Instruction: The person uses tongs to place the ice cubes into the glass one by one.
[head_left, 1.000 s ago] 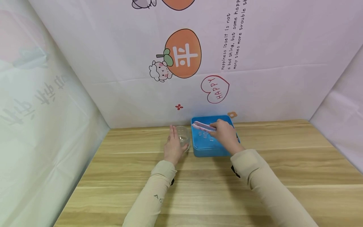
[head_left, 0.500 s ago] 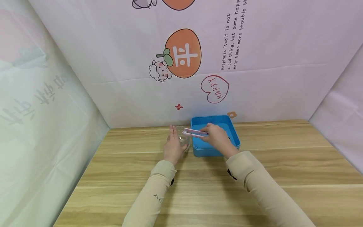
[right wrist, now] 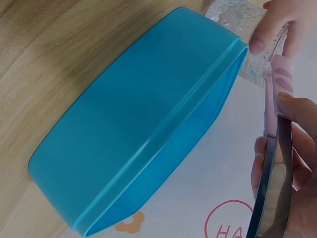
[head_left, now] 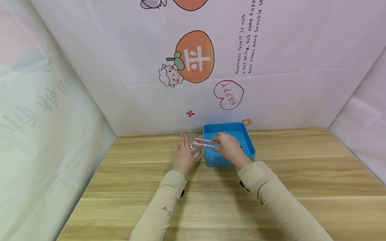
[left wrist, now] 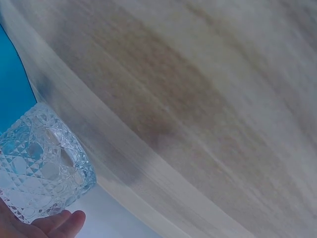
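Observation:
My left hand [head_left: 182, 156] steadies a clear glass cup [left wrist: 44, 163], with fingers along its left side and the thumb on its right. The cup has a cut diamond pattern and stands just left of a blue box [head_left: 221, 162]. In my right hand [head_left: 231, 150] I grip a pair of tongs [right wrist: 282, 171] with a metal body and pink tips. Those tips point left, over the mouth of the cup. Whether something sits between them is too small to tell. The right hand hovers over the box and hides part of its inside.
Inside the box a small clear piece [head_left: 224, 132] shows near the back, and a small dark spot lies by the right wrist. A white printed cloth [head_left: 135, 100] hangs close behind box and cup. Wooden tabletop [head_left: 211, 207] stretches in front.
My right hand has carried the tongs leftward from above the small clear pieces in the box to the cup. The left hand has stayed at the cup.

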Action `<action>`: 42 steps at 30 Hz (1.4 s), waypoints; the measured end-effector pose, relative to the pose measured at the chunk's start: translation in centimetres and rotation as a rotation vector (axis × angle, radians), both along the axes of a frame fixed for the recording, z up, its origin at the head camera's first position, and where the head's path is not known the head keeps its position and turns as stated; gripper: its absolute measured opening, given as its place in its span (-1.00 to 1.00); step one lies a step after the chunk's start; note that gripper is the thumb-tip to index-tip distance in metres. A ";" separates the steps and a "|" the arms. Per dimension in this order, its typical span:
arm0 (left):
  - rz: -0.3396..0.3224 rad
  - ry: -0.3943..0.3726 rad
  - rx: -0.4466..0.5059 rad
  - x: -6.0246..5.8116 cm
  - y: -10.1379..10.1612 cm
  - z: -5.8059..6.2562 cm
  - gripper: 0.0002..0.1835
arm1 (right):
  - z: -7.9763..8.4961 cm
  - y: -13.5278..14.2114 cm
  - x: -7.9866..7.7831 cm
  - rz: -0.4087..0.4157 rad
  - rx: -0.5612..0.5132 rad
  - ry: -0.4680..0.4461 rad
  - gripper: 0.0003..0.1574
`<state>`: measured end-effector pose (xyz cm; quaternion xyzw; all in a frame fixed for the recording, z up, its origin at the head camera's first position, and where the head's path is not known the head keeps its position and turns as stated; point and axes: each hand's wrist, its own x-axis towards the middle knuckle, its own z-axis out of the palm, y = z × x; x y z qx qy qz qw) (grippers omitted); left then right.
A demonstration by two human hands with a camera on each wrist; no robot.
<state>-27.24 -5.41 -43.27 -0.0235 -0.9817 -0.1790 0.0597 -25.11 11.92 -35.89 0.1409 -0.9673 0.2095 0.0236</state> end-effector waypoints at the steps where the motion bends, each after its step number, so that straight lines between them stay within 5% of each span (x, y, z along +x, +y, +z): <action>1: 0.000 -0.003 -0.003 0.0 0.0 0.0 0.02 | 0.0 0.0 0.0 -0.002 -0.004 -0.002 -0.58; 30: 0.007 -0.015 -0.001 -0.1 0.0 -0.1 0.03 | -0.3 0.3 0.0 -0.020 -0.009 0.058 -0.45; 42: 0.001 0.025 -0.014 0.0 0.0 -0.1 0.01 | -0.4 2.9 -0.6 -0.135 -0.050 0.082 -0.44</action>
